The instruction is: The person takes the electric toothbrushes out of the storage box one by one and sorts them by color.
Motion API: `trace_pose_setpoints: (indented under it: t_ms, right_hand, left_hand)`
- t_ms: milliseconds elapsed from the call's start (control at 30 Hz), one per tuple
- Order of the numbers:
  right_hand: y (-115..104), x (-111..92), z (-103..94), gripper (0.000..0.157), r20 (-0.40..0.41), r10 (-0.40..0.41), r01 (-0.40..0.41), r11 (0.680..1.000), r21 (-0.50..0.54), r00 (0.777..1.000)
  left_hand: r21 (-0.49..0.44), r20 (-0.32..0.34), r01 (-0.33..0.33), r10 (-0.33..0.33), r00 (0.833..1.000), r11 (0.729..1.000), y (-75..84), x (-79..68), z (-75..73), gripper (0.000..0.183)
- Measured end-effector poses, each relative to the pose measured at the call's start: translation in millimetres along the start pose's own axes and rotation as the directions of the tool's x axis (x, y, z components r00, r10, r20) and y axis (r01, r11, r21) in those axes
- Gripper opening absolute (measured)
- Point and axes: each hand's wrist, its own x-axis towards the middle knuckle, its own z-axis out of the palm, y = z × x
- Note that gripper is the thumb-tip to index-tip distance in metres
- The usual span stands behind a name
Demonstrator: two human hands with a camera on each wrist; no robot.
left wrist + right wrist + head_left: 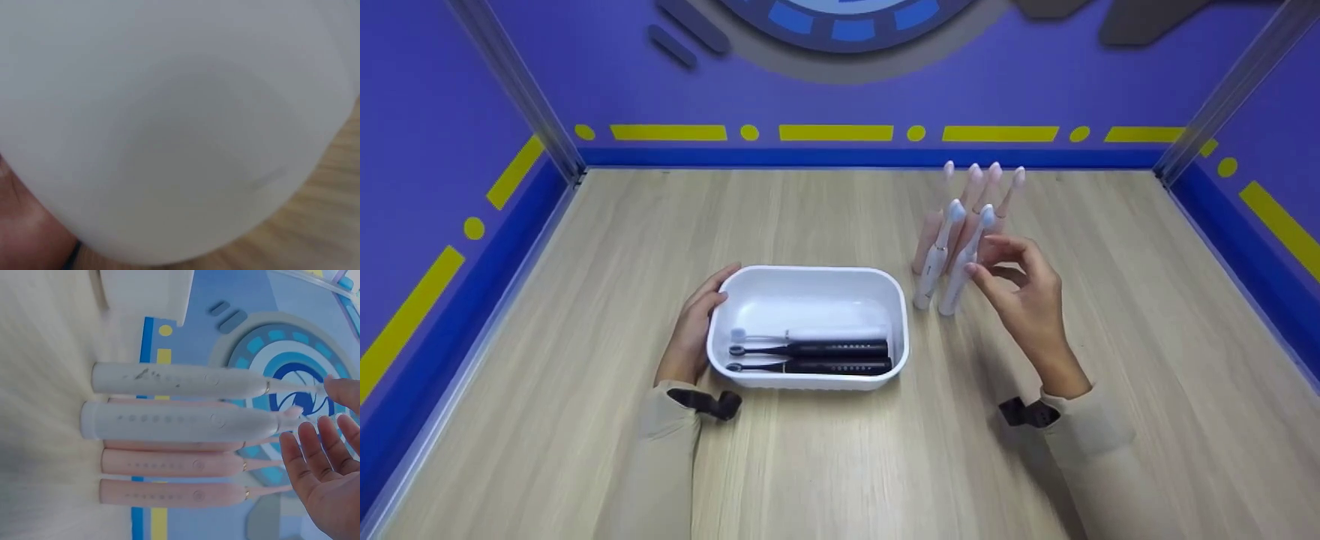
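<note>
the left hand (690,326) rests at the left end of one white box (810,382); i cannot tell whether it grips. two black toothbrushes (836,366) and one white toothbrush (840,333) lie inside. two standing white toothbrushes (958,277) and four pink toothbrushes (928,244) are right of it. the right hand (1027,292), thumb and fingers apart, is at the rightmost white one.

Left grip (690,326) against bin (802,289), right grip (1029,300) by 2 white toothbrushes (932,277)
</note>
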Motion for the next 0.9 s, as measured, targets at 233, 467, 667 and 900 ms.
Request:
trace_pose_setpoints:
  t_ms: [233, 467, 667, 900]
  right_hand:
    - [-16, -3, 6.9, 0.038, 0.019, -0.093, 0.093, 0.996, 0.001, 0.995]
    - [-28, -6, 13.9, 0.039, 0.17, -0.073, 0.076, 0.997, -0.011, 0.983]
    - [-36, -3, 21.2, 0.044, 0.33, -0.026, 0.048, 0.997, -0.057, 0.943]
    - [-41, 6, 30.0, 0.043, 0.424, 0.001, 0.024, 0.998, -0.052, 0.906]
  left_hand:
    - [0.005, -0.002, -0.006, 0.006, 1.0, 1.0, 0.3, -0.3, -0.4, 0.052]
    - [-0.004, -0.003, -0.008, 0.008, 1.0, 1.0, -0.5, -0.5, 0.3, 0.051]
    - [0.001, -0.011, -0.003, 0.003, 1.0, 1.0, -0.9, 0.0, 0.2, 0.052]
    - [-0.002, -0.018, -0.003, 0.003, 1.0, 1.0, -0.8, 0.3, 0.0, 0.051]
